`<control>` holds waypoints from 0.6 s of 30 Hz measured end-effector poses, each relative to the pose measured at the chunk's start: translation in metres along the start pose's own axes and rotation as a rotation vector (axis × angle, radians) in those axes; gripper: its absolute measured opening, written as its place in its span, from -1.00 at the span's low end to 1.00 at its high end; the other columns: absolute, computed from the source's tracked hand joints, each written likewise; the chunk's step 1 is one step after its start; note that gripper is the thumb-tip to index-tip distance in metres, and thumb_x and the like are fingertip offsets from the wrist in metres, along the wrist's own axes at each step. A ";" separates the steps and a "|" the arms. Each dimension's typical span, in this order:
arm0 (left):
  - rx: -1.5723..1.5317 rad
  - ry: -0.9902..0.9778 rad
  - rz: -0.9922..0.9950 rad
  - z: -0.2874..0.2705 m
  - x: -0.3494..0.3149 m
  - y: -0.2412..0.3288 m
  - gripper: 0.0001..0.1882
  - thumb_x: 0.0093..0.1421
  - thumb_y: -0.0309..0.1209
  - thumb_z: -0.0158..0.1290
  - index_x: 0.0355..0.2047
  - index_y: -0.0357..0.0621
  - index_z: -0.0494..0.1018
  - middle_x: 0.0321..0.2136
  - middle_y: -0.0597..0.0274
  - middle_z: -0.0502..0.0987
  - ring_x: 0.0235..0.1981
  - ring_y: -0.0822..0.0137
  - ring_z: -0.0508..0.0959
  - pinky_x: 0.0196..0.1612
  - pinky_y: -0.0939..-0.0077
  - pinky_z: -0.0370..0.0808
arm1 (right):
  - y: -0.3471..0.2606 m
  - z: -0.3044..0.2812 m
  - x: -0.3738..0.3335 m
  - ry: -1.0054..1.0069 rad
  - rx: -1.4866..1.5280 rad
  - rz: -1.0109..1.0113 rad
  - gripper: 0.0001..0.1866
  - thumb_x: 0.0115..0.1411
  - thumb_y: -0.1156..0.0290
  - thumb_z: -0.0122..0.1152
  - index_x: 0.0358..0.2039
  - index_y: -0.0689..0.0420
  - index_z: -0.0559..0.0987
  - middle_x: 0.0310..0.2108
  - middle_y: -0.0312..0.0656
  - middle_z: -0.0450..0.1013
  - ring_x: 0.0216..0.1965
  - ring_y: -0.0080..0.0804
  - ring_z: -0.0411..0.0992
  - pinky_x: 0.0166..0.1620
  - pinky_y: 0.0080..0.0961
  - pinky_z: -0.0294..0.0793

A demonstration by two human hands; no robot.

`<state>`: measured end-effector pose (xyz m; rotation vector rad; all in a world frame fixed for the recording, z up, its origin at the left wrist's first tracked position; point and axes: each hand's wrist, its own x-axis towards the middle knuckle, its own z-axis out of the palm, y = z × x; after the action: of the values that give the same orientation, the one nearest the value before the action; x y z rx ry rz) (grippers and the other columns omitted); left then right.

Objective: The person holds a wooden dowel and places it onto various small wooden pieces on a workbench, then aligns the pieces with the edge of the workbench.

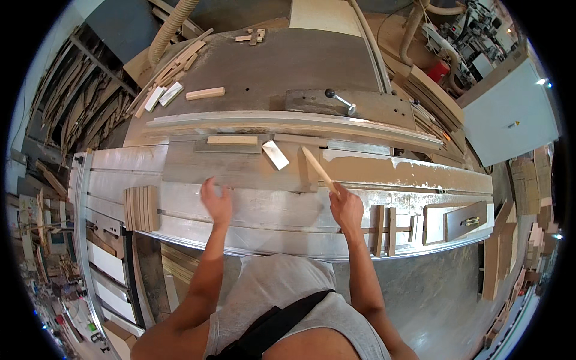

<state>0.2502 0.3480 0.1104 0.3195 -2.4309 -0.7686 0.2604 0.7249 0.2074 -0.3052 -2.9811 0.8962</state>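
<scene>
My right hand (347, 207) is closed around the lower end of a slim pale wooden stick (318, 167), which slants away up and to the left. My left hand (216, 202) hovers over the sliding metal table (264, 207), fingers apart and holding nothing. Beyond it, a short wooden strip (232, 140) lies along the far side of the table. Right of that strip lies a small white-faced block (276, 155), set at an angle. Several wooden pieces (141, 208) stand side by side at the table's left, nearer to my left hand than to my right.
A long fence-like rail (288, 121) crosses behind the work area, with a black-knobbed lever (341, 101) beyond it. Wood offcuts (205, 93) lie on the far table. At right rest a wooden frame piece (391, 231) and a board with a metal fitting (465, 222).
</scene>
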 end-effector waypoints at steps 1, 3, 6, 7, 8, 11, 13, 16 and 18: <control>0.064 0.074 -0.036 -0.015 -0.012 -0.023 -0.55 0.14 -0.47 0.18 0.07 -0.23 0.43 0.04 -0.10 0.49 0.13 -0.14 0.42 0.23 -0.01 0.31 | -0.005 0.002 0.007 0.017 -0.019 -0.007 -0.65 0.22 0.23 0.29 0.01 0.00 0.67 -0.37 0.07 0.62 -0.33 0.13 0.59 -0.23 -0.03 0.58; 0.141 0.100 -0.106 -0.050 -0.032 -0.056 -0.55 0.15 -0.46 0.18 0.06 -0.25 0.42 0.08 -0.11 0.46 0.15 -0.16 0.41 0.24 -0.02 0.30 | -0.010 0.005 0.015 0.011 -0.033 -0.049 -0.63 0.19 0.25 0.29 0.02 -0.02 0.67 -0.38 0.07 0.62 -0.34 0.13 0.59 -0.25 -0.02 0.58; 0.264 0.166 -0.350 -0.080 -0.055 -0.082 -0.54 0.15 -0.43 0.19 0.06 -0.24 0.42 0.14 -0.11 0.42 0.18 -0.17 0.38 0.25 -0.02 0.29 | -0.010 0.010 0.015 0.038 -0.025 -0.120 -0.64 0.18 0.26 0.29 0.00 -0.02 0.68 -0.38 0.05 0.61 -0.35 0.12 0.59 -0.26 -0.01 0.58; 0.296 0.188 -0.351 -0.085 -0.062 -0.092 -0.54 0.16 -0.41 0.19 0.06 -0.23 0.42 0.15 -0.10 0.42 0.19 -0.17 0.38 0.25 -0.03 0.29 | -0.011 0.012 0.014 0.047 -0.013 -0.152 -0.65 0.18 0.26 0.30 -0.01 -0.02 0.69 -0.38 0.05 0.62 -0.35 0.12 0.59 -0.26 -0.01 0.58; 0.327 0.208 -0.351 -0.087 -0.069 -0.101 -0.54 0.16 -0.39 0.20 0.06 -0.22 0.42 0.16 -0.10 0.41 0.20 -0.16 0.37 0.26 -0.03 0.28 | -0.011 0.010 0.013 0.051 -0.012 -0.171 -0.66 0.18 0.26 0.30 -0.02 -0.01 0.69 -0.37 0.05 0.62 -0.34 0.12 0.59 -0.25 -0.01 0.58; 0.393 0.248 -0.329 -0.083 -0.081 -0.107 -0.54 0.19 -0.31 0.20 0.06 -0.20 0.43 0.17 -0.09 0.40 0.22 -0.15 0.36 0.27 -0.05 0.26 | -0.014 -0.013 0.017 0.061 -0.010 -0.197 -0.68 0.17 0.27 0.32 -0.07 0.02 0.71 -0.32 0.04 0.63 -0.32 0.13 0.59 -0.23 -0.02 0.59; 0.388 0.253 -0.368 -0.081 -0.077 -0.093 -0.54 0.21 -0.25 0.19 0.06 -0.18 0.44 0.18 -0.09 0.40 0.24 -0.12 0.34 0.30 -0.06 0.22 | -0.017 -0.030 0.027 0.075 -0.024 -0.279 -0.68 0.17 0.27 0.32 -0.07 0.03 0.71 -0.31 0.03 0.63 -0.31 0.13 0.59 -0.23 -0.04 0.59; 0.369 0.246 -0.378 -0.079 -0.077 -0.095 -0.55 0.21 -0.24 0.19 0.06 -0.16 0.45 0.19 -0.08 0.39 0.26 -0.10 0.32 0.31 -0.05 0.21 | -0.027 -0.047 0.048 0.037 -0.064 -0.297 -0.71 0.18 0.29 0.27 -0.09 -0.03 0.72 -0.32 0.02 0.63 -0.29 0.14 0.59 -0.21 -0.04 0.58; 0.374 0.251 -0.396 -0.081 -0.077 -0.095 -0.55 0.22 -0.24 0.18 0.07 -0.16 0.45 0.20 -0.06 0.38 0.27 -0.09 0.32 0.30 -0.05 0.20 | -0.051 -0.060 0.058 -0.043 -0.084 -0.267 -0.72 0.19 0.30 0.24 -0.09 -0.09 0.72 -0.32 0.02 0.63 -0.27 0.15 0.58 -0.20 -0.02 0.58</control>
<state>0.3648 0.2643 0.0750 1.0023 -2.2837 -0.3903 0.1986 0.7270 0.2829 0.1111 -3.0041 0.7588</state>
